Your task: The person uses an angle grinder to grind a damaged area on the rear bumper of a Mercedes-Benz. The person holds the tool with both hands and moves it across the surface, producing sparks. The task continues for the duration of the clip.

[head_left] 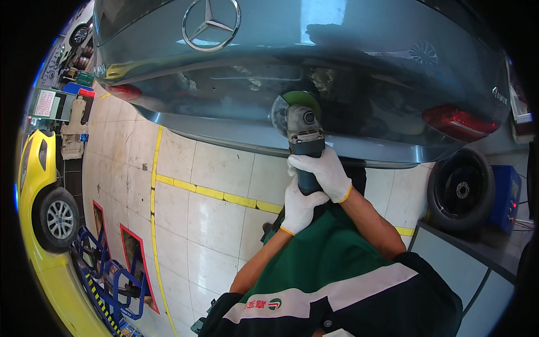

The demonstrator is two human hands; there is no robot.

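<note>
Both my hands wear white gloves and grip a dark angle grinder (303, 132). My right hand (323, 171) wraps the upper part of its handle; my left hand (297, 208) holds the handle's lower end. The grinder's disc with a green guard (292, 104) is pressed against the rear panel of a grey-blue car (236, 84), in the recess below the round chrome emblem (211, 23). A patch of the paint around the disc looks dull and scuffed. My forearms come up from a green and black work shirt.
A red tail lamp (457, 121) sits at the car's right, another (123, 91) at its left. A loose black wheel (460, 191) leans by a blue machine (508, 194). A yellow car (39, 185) and blue lift frame (104, 275) stand left on the tiled floor with yellow lines (219, 194).
</note>
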